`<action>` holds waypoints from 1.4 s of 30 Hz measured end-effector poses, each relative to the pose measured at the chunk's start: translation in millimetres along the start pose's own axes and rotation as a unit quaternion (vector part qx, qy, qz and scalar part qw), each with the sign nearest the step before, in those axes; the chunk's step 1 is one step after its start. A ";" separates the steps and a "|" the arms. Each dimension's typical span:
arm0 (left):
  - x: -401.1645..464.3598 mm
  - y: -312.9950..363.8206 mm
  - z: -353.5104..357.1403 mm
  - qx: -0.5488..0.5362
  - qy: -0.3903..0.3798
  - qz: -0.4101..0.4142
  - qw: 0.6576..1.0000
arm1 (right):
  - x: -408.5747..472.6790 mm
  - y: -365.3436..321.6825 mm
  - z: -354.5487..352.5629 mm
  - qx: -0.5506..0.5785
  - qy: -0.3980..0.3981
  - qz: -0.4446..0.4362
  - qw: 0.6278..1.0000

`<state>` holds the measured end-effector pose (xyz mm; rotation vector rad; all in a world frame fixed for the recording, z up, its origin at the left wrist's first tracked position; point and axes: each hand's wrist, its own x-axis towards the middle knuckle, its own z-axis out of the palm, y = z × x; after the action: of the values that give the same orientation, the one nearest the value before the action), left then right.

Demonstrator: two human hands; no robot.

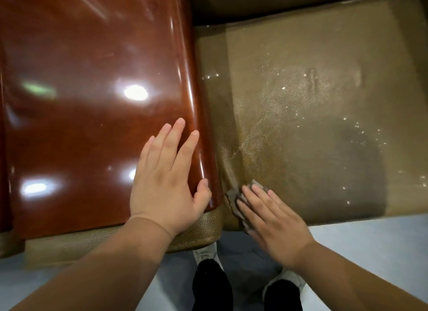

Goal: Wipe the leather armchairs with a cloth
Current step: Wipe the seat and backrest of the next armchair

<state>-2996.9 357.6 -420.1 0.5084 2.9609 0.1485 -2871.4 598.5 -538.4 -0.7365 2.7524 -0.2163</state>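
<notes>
While my left hand (165, 183) lies flat, fingers straight and spread, on the glossy reddish-brown wooden armrest (92, 90), my right hand (273, 218) presses a small grey crumpled cloth (234, 195) with straight fingers onto the olive-brown pebbled leather seat cushion (312, 114), at its front corner beside the armrest.

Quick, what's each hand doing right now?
Left hand: open, flat on the shiny armrest.
Right hand: open, straight fingers pressing the cloth onto the seat.
</notes>
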 end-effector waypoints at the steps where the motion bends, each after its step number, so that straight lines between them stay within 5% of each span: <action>1: 0.3 -0.4 -1.0 0.001 0.003 0.000 1.000 | -8.0 17.1 -0.4 -0.005 0.001 -0.033 0.999; 3: 3.2 2.0 -1.4 -0.004 0.005 0.002 1.000 | -4.3 65.2 -7.3 -0.018 0.026 0.034 0.999; 5: 5.0 4.1 1.1 -0.005 -0.001 0.001 1.000 | 18.0 105.9 -23.1 -0.003 0.046 0.224 0.973; 8: -3.2 5.2 3.4 -0.003 -0.008 -0.004 1.000 | 50.2 78.1 -23.8 0.042 0.061 0.378 0.923; 9: -5.1 4.5 3.1 -0.002 -0.008 -0.003 1.000 | 51.3 54.8 -17.7 0.034 0.063 0.333 0.940; 11: -5.3 2.8 0.3 0.002 -0.010 0.002 1.000 | 36.4 16.1 -5.6 0.020 0.031 0.103 0.994; 13: -2.2 1.7 -1.9 0.003 -0.006 0.004 1.000 | 30.9 27.0 -5.6 -0.007 -0.016 -0.096 0.995; 14: -0.7 2.4 -2.4 0.002 -0.004 0.005 1.000 | 39.2 47.5 -9.8 -0.024 -0.011 -0.115 0.993; 17: 2.4 4.5 1.0 -0.009 0.006 0.005 1.000 | 85.8 112.9 -36.1 -0.054 0.031 0.099 0.993; 20: -0.8 4.5 4.6 -0.006 -0.003 -0.002 1.000 | 124.5 121.4 -62.5 0.032 0.012 0.326 0.945; 22: -2.7 5.6 2.0 -0.001 -0.016 -0.004 1.000 | 118.5 82.0 -52.2 0.034 0.008 0.257 0.966; 24: -3.3 7.7 -2.9 -0.005 -0.025 -0.001 1.000 | 82.2 39.1 -29.3 0.022 -0.005 0.051 0.998; 27: -3.6 8.1 -5.7 -0.010 -0.021 0.000 1.000 | 69.5 60.3 -28.3 0.001 -0.055 -0.160 0.986; 29: -2.4 7.5 -3.9 -0.019 -0.020 0.002 1.000 | 100.0 99.1 -41.6 -0.042 -0.018 -0.100 0.994; 33: 0.4 5.7 -0.2 -0.014 -0.047 -0.001 0.999 | 165.4 107.8 -68.5 0.019 -0.009 0.274 0.961; 35: 1.6 2.3 -0.2 -0.021 -0.049 -0.001 0.999 | 164.3 69.5 -60.4 0.009 -0.048 0.179 0.983; 38: 2.9 -0.8 -3.6 -0.031 -0.041 -0.002 0.999 | 127.4 53.7 -54.9 -0.009 -0.111 -0.134 0.985; 40: 4.5 -0.7 -5.5 -0.036 -0.034 0.003 0.999 | 133.7 89.9 -65.3 -0.057 -0.094 -0.162 0.981; 42: 5.4 -1.0 -4.4 -0.040 -0.023 0.000 0.999 | 161.2 133.7 -79.6 -0.114 -0.032 -0.060 0.991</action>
<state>-3002.9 358.1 -416.5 0.4953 2.8964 0.2513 -3091.9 637.1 -529.0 -0.9499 2.7026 0.0994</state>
